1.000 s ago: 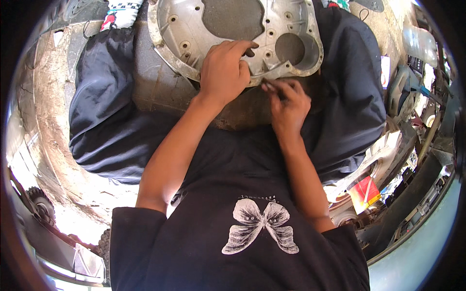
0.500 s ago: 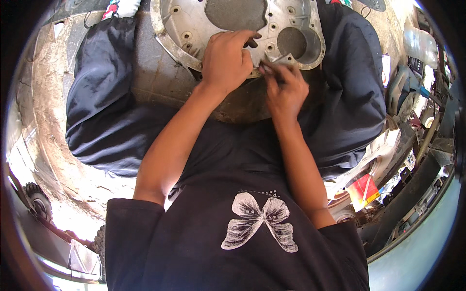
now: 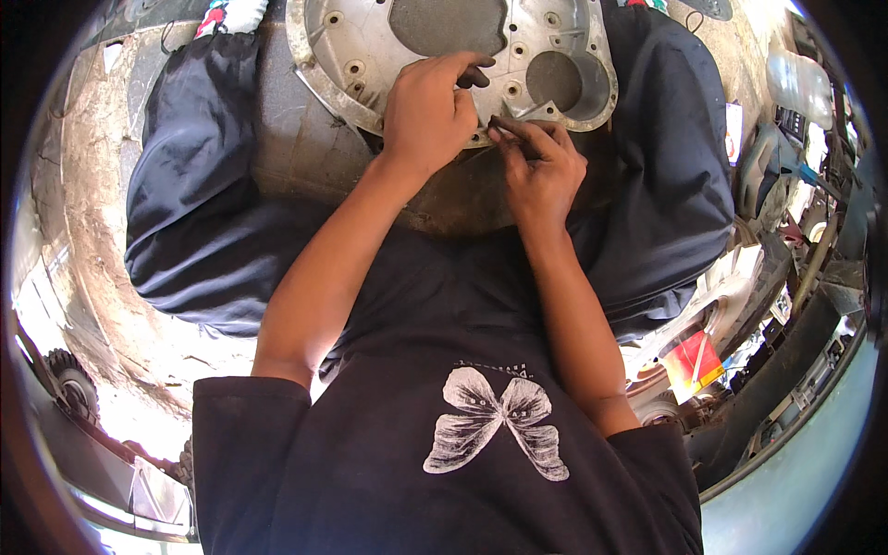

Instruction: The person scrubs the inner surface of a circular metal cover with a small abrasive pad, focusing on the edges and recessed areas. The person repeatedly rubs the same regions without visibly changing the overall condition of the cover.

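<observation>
A grey cast-metal housing (image 3: 370,37) lies in front of me between my legs, with a large central opening, a smaller round bore at its right and bolt holes around its rim. My left hand (image 3: 427,116) rests over its near edge, fingers curled, with dark smudged fingertips below the central opening. Whatever those fingers may hold is hidden. Beside it, my right hand (image 3: 546,166) pinches thumb and fingers together at the near rim, left of the small bore. Anything in this pinch is too small to make out.
My dark-trousered legs (image 3: 661,139) flank the housing. To the right lie jumbled parts, including a clear plastic container (image 3: 800,88), a blue-handled tool (image 3: 807,174) and a red-and-yellow packet (image 3: 691,365). A small tyre (image 3: 72,384) shows at the lower left.
My right hand has shifted slightly left and is no longer blurred, its fingertips now pressed together at the rim. The left hand has stayed nearly in place.
</observation>
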### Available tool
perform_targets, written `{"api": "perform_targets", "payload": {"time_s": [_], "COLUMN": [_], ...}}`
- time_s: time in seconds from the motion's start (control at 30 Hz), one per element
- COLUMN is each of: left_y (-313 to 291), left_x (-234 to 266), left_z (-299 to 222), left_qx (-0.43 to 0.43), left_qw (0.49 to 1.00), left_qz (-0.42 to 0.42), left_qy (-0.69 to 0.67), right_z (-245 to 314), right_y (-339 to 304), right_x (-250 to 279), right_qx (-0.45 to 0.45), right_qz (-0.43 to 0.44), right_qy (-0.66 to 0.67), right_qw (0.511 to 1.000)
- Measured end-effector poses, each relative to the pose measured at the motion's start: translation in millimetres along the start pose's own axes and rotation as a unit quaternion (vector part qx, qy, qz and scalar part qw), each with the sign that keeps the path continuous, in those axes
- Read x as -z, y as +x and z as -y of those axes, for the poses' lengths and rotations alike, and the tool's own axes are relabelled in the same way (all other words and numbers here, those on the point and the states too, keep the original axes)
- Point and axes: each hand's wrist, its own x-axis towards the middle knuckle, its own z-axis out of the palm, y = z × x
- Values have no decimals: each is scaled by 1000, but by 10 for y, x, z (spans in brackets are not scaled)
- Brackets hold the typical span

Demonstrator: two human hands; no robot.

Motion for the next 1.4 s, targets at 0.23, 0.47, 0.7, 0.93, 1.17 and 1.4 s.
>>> {"api": "perform_targets", "payload": {"time_s": [0.23, 0.47, 0.7, 0.93, 1.17, 1.4], "left_y": [-2, 14, -5, -1, 28, 15], "left_x": [4, 15, 32, 12, 3, -12], "left_z": [-24, 12, -38, -35, -35, -6], "left_qx": [6, 35, 49, 65, 83, 72], "left_qw": [1000, 999, 996, 995, 994, 996], "left_qz": [-2, -4, -20, -49, -42, -29], "left_qy": [17, -40, -77, -53, -63, -43], "right_z": [-34, -5, -28, -8, 39, 138], "right_y": [-58, -100, -249, -254, -159, -70], "right_x": [-10, -26, -11, -23, -54, -110], "right_qx": [9, 0, -11, -10, -10, -33], "right_qz": [0, 13, 14, 23, 10, 18], "right_qy": [20, -3, 32, 12, 40, 14], "right_qw": [1000, 1000, 999, 1000, 999, 999]}}
